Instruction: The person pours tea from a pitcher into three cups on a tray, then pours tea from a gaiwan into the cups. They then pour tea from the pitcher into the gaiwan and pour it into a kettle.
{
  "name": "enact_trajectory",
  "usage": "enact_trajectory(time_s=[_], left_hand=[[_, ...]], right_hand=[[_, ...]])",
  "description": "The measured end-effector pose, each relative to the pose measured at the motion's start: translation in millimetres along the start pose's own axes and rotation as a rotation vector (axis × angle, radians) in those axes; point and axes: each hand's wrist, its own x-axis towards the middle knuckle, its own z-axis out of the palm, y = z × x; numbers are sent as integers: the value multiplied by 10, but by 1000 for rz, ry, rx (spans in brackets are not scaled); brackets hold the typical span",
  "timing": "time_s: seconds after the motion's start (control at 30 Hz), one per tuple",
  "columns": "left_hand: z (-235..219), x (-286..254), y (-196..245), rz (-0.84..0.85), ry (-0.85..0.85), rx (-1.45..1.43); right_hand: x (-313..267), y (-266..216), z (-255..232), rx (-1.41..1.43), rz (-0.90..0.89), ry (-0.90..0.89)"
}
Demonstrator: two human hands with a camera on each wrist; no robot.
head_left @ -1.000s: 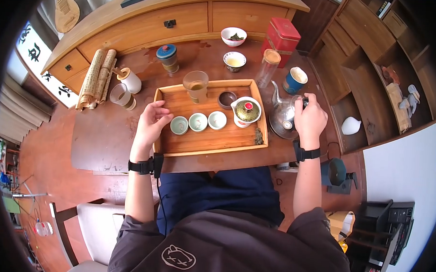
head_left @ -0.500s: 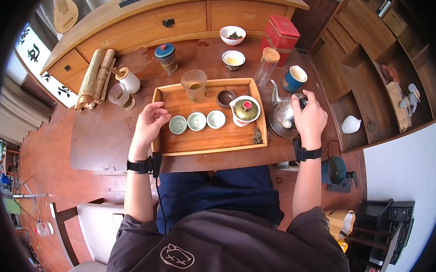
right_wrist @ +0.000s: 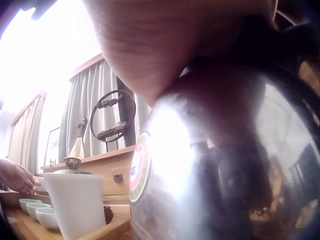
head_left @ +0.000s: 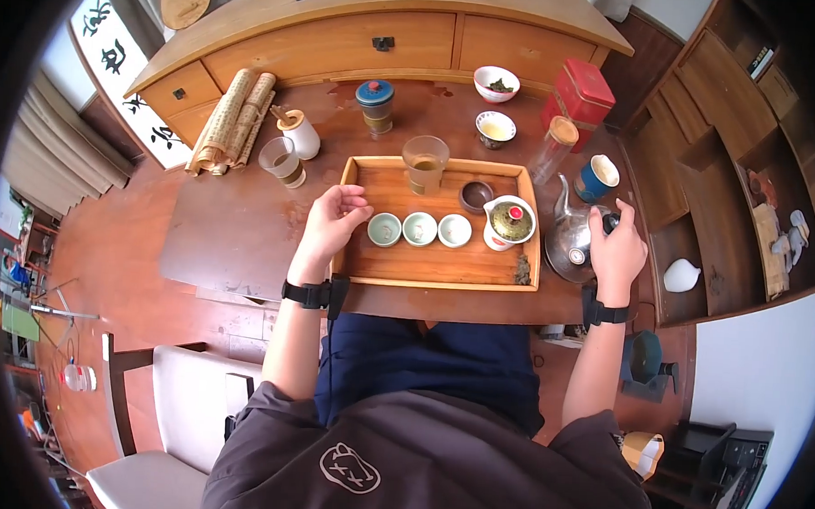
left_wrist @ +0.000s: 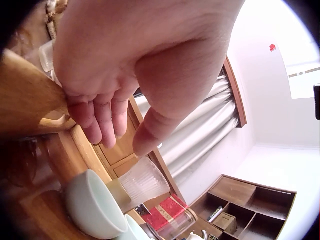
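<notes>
My right hand (head_left: 618, 255) grips the black handle of a shiny metal kettle (head_left: 567, 248), which stands on the table just right of the tray. The kettle's round body with its sticker fills much of the right wrist view. My left hand (head_left: 334, 219) hovers by the left rim of the wooden tray (head_left: 397, 280), fingers loosely bent and holding nothing. On the tray, three pale green cups (head_left: 419, 229) stand in a row beside the left hand. Nearer the kettle sits a white lidded gaiwan (head_left: 507, 224). A glass pitcher (head_left: 425, 164) and a small dark bowl (head_left: 476, 197) stand behind.
Behind the tray are a blue-lidded cup (head_left: 375, 107), two small bowls and a red tin (head_left: 580, 103). A cork-topped glass tube (head_left: 554, 150) and a blue cup (head_left: 598, 177) stand behind the kettle. At left lie bamboo scrolls (head_left: 231, 124), near a glass (head_left: 282, 163) and white jar (head_left: 301, 134).
The head view has swung left, so the whole scene sits further right in the picture. Both hands, the kettle and the tray keep their places relative to each other.
</notes>
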Motion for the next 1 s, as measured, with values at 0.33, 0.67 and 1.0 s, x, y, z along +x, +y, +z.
enact_trajectory(time_s=[0.33,0.67,1.0], left_hand=[[-4,-12,-15,22,-12,-19],[53,15,61,19,-93,-25],[25,32,101,-28,-103,8]], right_hand=[[-19,7,-18,43,-8,29],[-282,-581,-275,585,-374,86],[-568,-865,386,742,-342,-271]])
